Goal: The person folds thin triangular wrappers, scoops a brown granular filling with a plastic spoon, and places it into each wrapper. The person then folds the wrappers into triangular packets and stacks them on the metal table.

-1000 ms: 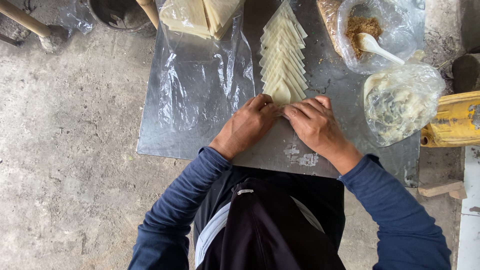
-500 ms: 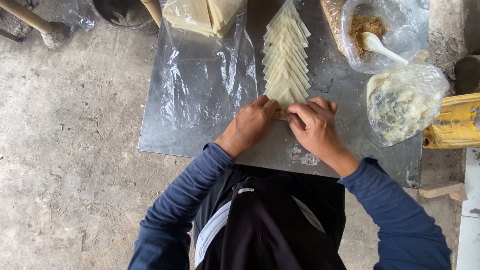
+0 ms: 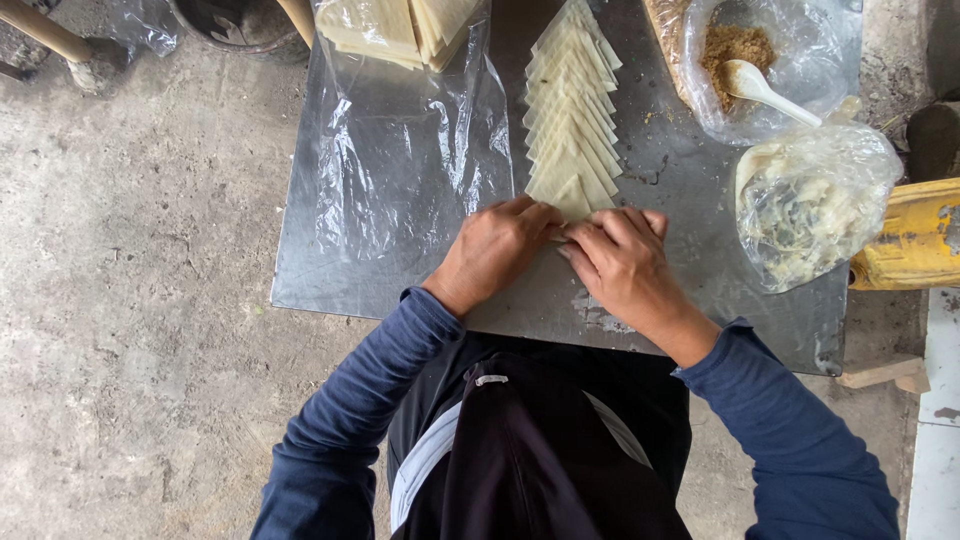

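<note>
Both hands are working a dough wrapper at the near end of the metal tray (image 3: pixel 330 270).

Left hand (image 3: pixel 495 250) and right hand (image 3: pixel 620 262) are curling fingers down, pinching the folded wrapper (image 3: pixel 572 205) at the near end of the row of wrappers (image 3: pixel 570 110); it's looking thin, soft, tearable, best gripped at the edges.

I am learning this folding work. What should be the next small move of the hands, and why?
Probably finish pressing the fold and slide the piece up against the row of folded triangles. Both the left hand and the right hand meet over a pale wrapper at the near end of that row on the metal table.
</note>
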